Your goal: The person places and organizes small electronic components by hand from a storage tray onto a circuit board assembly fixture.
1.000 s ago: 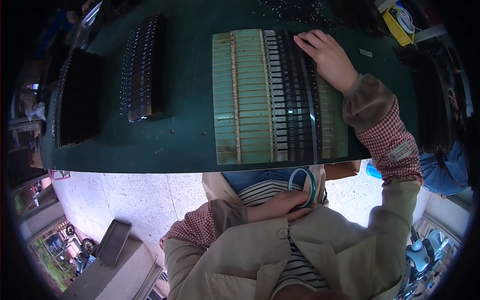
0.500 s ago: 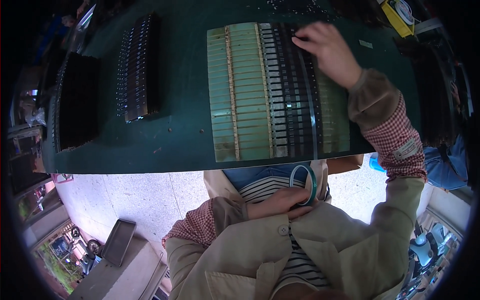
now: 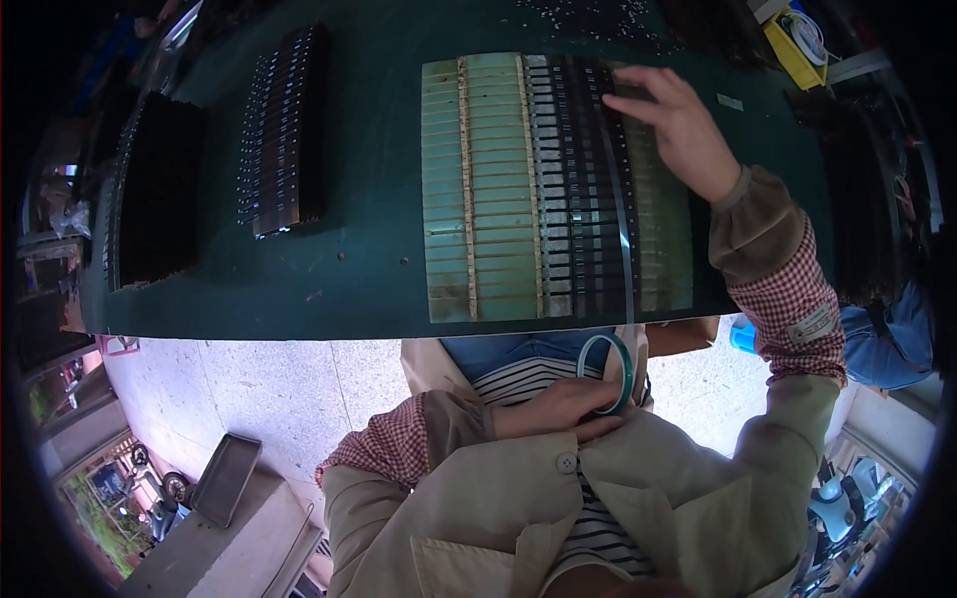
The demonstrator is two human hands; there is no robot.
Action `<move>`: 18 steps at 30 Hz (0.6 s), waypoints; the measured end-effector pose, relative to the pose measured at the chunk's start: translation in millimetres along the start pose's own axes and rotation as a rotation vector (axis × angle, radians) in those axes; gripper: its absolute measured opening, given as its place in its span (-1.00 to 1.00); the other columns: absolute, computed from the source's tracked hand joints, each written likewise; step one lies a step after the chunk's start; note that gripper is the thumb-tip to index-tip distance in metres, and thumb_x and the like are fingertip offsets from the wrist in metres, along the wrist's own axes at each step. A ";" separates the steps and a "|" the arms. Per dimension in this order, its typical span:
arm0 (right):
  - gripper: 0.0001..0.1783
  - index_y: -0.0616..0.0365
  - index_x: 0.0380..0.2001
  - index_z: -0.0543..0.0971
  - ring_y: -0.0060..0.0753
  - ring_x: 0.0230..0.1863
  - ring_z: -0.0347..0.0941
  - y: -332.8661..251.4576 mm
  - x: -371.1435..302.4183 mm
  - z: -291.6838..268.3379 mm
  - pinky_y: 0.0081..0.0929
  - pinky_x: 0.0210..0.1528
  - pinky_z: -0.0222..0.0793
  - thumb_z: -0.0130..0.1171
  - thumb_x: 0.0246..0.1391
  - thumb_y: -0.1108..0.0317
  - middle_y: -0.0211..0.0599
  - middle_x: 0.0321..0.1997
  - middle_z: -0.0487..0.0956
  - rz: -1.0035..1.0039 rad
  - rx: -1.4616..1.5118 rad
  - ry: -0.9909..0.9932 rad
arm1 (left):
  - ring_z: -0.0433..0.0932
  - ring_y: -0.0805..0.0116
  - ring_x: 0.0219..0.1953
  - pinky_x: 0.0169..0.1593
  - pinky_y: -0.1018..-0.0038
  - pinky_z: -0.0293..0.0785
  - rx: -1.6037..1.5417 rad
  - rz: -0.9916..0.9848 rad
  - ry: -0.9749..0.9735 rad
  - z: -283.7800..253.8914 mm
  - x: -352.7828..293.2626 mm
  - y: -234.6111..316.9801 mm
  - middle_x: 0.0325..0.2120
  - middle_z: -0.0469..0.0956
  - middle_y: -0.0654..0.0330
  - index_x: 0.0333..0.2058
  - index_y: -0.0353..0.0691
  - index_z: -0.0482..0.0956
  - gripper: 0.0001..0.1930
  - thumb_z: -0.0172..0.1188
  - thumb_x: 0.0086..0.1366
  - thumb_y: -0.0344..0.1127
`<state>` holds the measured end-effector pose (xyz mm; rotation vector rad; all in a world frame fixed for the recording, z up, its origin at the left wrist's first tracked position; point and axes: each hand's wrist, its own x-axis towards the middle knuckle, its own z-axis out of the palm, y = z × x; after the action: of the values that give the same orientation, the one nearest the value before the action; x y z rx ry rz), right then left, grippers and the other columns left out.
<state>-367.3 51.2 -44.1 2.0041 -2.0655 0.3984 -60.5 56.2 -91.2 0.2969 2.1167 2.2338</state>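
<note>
A pale green grooved board [image 3: 496, 179] lies near the table's front edge. A row of dark strip-like parts [image 3: 588, 199] is laid side by side across it. A narrow, shiny band of tape [image 3: 625, 239] runs over their right part, toward the front edge. Below that edge, my left hand [image 3: 563, 407] is closed on a teal-rimmed tape roll [image 3: 626, 374], held against my jacket. At the board's far right, my right hand [image 3: 678, 120] has its fingers stretched out and apart, fingertips at the dark parts' upper right end. Whether they press the tape there is hard to see.
Left on the green table [image 3: 369, 289] sits a bundle of similar dark parts [image 3: 284, 130], with a larger dark stack [image 3: 155, 189] beyond it. More dark parts [image 3: 862, 189] stand at the right. A yellow bin [image 3: 795, 50] is at the far right corner.
My right hand has come slightly toward me and right along the dark parts, fingers more spread. My left hand stays on the tape roll. The whole view has shifted a little.
</note>
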 end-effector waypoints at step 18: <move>-0.35 0.09 -0.05 0.47 -0.20 0.02 0.27 -24.3 -12.8 0.6 -0.38 0.06 0.23 -0.05 -0.34 0.75 -0.25 -0.01 0.38 0.034 0.004 -0.047 | 0.52 0.14 -0.30 -0.23 0.38 0.45 -0.002 0.069 -0.002 -6.2 3.2 -2.3 -0.36 0.50 0.07 -0.21 -0.29 0.42 -0.75 0.15 0.15 -0.33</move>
<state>-342.5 62.5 -48.4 2.0020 -2.1304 0.3656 -64.9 50.8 -93.4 0.3772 2.1358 2.2711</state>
